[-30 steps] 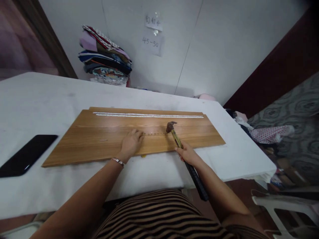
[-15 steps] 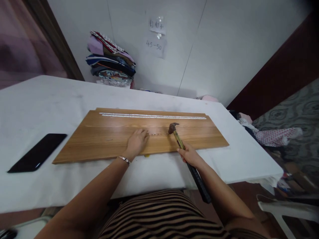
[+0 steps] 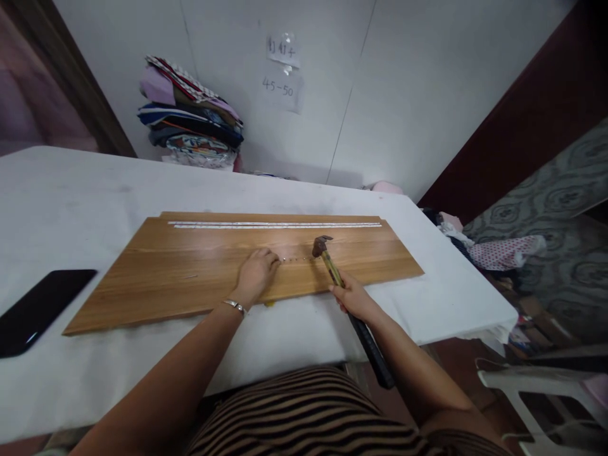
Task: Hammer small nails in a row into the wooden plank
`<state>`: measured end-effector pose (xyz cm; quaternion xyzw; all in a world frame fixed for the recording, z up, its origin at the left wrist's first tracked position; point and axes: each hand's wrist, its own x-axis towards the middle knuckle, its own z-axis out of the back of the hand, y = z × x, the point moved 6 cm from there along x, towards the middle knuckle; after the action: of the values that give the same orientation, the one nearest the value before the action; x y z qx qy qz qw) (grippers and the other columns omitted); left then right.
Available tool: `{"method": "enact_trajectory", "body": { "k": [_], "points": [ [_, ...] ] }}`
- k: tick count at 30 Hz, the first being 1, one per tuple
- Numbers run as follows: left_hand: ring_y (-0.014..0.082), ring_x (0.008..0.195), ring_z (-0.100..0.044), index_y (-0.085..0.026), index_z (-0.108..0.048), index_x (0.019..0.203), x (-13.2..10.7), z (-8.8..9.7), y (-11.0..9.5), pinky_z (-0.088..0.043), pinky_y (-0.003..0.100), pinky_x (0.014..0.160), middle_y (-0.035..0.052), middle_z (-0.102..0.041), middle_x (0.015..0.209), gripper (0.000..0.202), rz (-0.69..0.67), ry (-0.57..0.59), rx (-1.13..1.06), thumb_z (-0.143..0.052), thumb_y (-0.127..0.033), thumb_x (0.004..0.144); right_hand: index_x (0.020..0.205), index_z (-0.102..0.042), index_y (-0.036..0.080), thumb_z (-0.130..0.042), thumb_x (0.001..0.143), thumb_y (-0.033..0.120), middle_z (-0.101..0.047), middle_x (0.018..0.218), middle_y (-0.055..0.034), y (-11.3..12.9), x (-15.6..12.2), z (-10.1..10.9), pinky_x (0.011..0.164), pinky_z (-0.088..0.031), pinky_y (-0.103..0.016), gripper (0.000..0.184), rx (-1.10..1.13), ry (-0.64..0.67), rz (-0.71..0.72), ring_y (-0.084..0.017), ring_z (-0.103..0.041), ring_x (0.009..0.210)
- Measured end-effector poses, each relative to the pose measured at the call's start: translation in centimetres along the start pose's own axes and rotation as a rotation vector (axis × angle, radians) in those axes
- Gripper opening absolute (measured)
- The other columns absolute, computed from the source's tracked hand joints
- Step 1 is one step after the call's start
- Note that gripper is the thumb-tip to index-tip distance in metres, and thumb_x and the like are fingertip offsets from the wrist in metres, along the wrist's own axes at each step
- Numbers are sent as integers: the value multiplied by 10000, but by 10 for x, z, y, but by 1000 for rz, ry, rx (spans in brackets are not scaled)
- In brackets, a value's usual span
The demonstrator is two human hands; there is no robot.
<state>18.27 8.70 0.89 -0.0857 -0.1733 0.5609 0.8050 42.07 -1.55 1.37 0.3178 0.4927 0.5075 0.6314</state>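
Observation:
A brown wooden board [image 3: 156,266] lies flat on the white-covered table. My right hand [image 3: 354,295] is wrapped round the yellow-and-black handle of a claw hammer [image 3: 331,268]. Its rusty head is low over the board, at the right end of a short row of small nails [image 3: 296,259]. At the left end of that row rests my left hand [image 3: 255,273], fingers bent and pressed together on the board. Whatever its fingertips pinch is hidden or too small to make out. A loose nail [image 3: 190,276] lies on the board left of this hand.
Two white measuring strips [image 3: 275,225] run along the board's far edge. A black phone-like slab [image 3: 40,307] lies on the table [image 3: 118,183] at left. Folded cloths [image 3: 192,117] are stacked against the wall. A white plastic stool [image 3: 517,386] stands at lower right.
The whole scene has slid left in view as my head turned slightly. The fingers of my left hand have drawn closer together. The hammer stays close to the nail row.

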Motion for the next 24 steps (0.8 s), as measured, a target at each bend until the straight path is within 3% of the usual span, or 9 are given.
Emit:
{"method": "enact_trajectory", "body": {
  "k": [6, 9, 14, 18, 24],
  "points": [
    [249, 1065, -643, -215, -755, 915, -1, 2, -4, -504, 367, 952, 103, -713, 1053, 319, 21, 1, -8, -455, -298, 984, 995, -529, 220, -610, 800, 326, -389, 523, 131, 0, 2, -1, 367, -312, -189, 236, 2, 11, 1, -71, -364, 368],
    [242, 1071, -648, -212, -749, 977, -7, 4, -1, -506, 348, 945, 101, -711, 1097, 332, 59, -20, -40, -435, -319, 997, 1027, -533, 217, -590, 811, 302, -378, 518, 131, 3, 1, -1, 360, -309, -195, 238, -5, 11, 3, -80, -362, 364],
    [245, 1080, -649, -201, -707, 1138, -25, 14, 26, -512, 349, 951, 104, -695, 1199, 330, 163, -100, -41, -448, -324, 975, 1051, -532, 212, -569, 816, 265, -382, 511, 129, 2, 2, -1, 358, -317, -196, 244, -18, 4, 8, -86, -373, 367],
    [263, 1087, -637, -207, -710, 1024, -42, 20, 48, -500, 383, 984, 110, -703, 1134, 286, 204, -95, 50, -455, -317, 957, 996, -531, 219, -584, 819, 280, -386, 506, 128, 1, 2, 0, 360, -309, -191, 194, -12, -4, 15, -75, -353, 359],
    [260, 1066, -647, -203, -713, 1016, -50, 21, 48, -510, 380, 943, 120, -700, 1140, 345, 207, -64, 36, -396, -334, 987, 1002, -525, 227, -575, 832, 266, -374, 493, 129, 2, 4, 0, 360, -311, -199, 181, -10, 8, 13, -83, -345, 351]
  ]
}}
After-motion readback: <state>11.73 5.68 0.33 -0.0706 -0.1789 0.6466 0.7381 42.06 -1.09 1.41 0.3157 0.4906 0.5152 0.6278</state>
